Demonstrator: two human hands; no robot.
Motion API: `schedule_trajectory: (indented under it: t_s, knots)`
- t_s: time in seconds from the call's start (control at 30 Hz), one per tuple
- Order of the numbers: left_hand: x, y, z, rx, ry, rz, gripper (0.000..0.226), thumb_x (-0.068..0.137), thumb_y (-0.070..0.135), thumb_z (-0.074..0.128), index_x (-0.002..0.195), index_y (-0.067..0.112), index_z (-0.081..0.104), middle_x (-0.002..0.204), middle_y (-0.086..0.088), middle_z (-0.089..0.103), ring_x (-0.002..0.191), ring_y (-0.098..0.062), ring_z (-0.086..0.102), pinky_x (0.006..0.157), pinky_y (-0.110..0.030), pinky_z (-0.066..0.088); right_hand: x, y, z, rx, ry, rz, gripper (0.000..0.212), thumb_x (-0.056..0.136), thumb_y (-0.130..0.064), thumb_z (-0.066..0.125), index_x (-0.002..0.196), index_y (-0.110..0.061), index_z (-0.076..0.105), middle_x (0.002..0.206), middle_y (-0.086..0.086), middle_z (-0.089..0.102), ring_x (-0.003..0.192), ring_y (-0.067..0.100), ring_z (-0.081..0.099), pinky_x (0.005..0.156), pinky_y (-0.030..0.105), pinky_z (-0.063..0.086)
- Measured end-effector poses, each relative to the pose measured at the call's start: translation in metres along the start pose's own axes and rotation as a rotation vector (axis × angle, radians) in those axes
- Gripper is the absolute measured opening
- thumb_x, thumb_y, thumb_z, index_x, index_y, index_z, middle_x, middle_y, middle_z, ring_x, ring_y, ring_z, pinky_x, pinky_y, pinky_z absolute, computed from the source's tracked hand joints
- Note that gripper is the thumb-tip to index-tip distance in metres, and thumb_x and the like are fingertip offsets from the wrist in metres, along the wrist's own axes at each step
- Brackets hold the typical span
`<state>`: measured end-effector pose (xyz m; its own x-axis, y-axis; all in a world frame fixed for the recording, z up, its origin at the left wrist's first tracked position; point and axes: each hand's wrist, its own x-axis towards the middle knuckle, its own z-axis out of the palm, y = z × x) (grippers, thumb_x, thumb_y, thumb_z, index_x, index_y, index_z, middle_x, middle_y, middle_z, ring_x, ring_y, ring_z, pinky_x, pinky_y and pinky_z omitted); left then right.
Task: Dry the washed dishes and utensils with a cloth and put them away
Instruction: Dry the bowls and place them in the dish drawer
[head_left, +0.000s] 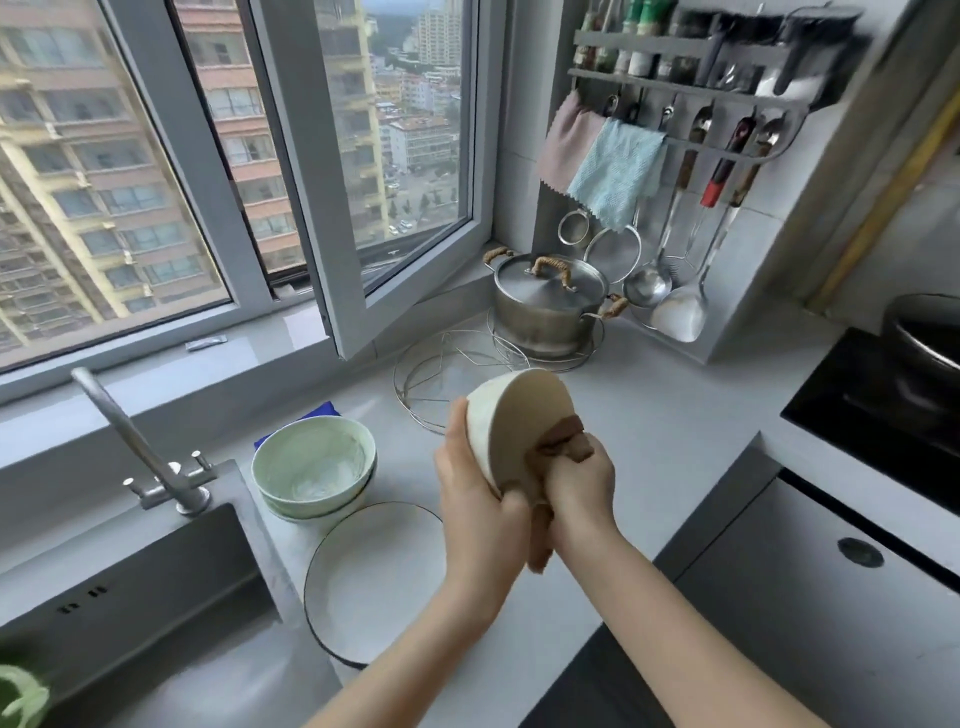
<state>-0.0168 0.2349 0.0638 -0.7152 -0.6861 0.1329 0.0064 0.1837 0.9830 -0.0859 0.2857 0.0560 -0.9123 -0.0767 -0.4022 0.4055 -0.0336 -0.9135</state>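
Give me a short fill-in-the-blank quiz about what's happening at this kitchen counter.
1. The right hand presses a ____ cloth into the bowl held by the left hand.
2. The stacked bowls beside the sink are pale ____.
3. The steel pot in the corner has its lid ____.
Missing words: brown; green; on.

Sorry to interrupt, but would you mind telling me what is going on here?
A person is drying dishes at the counter. The left hand holds a bowl tipped on its side while the right hand presses a brown cloth against it. Stacked green bowls and a plate wait beside the sink.
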Motion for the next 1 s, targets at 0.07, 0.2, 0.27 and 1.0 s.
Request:
schedule_trajectory:
  t_s: [0.07,0.2,0.27,1.0]
  knots:
    - [0.005,-0.001,0.002,0.043,-0.156,-0.001,0.086,0.056,0.005,0.038,0.137,0.034,0.03,0.126,0.0,0.046,0.107,-0.015,0.048,0.08,-0.01,0.041,0.001,0.0,-0.028,-0.112,0.046,-0.09,0.014,0.073,-0.002,0.049,0.078,-0.015,0.051,0.074,0.016,0.061,0.059,0.031,0.054,0.048,0.04,0.048]
    - [0.007,0.026,0.026,0.162,-0.653,-0.167,0.071,0.064,-0.004,0.044,0.118,0.043,0.043,0.101,0.003,0.056,0.084,-0.015,0.056,0.059,-0.028,0.049,0.004,-0.013,-0.109,-0.632,0.187,-0.556,0.013,0.081,-0.001,0.052,0.077,-0.013,0.049,0.066,0.004,0.058,0.066,0.029,0.051,0.058,0.036,0.041]
    - [0.001,0.042,0.052,0.166,-0.911,-0.22,0.067,0.064,-0.007,0.046,0.116,0.034,0.048,0.093,0.002,0.055,0.077,-0.012,0.058,0.051,-0.025,0.051,-0.001,-0.02,-0.156,-0.729,0.186,-0.601,0.014,0.079,0.003,0.055,0.077,-0.01,0.05,0.065,0.007,0.058,0.067,0.03,0.053,0.059,0.036,0.041]
    - [-0.314,0.082,0.405,0.248,-1.111,-0.326,0.057,0.079,0.067,0.049,0.106,0.022,0.07,0.109,-0.002,0.069,0.1,-0.021,0.064,0.091,-0.04,0.051,-0.129,0.0,-0.593,-0.465,-0.323,-0.034,0.019,0.102,-0.016,0.042,0.108,-0.023,0.059,0.092,-0.008,0.06,0.077,-0.011,0.059,0.068,0.009,0.044]
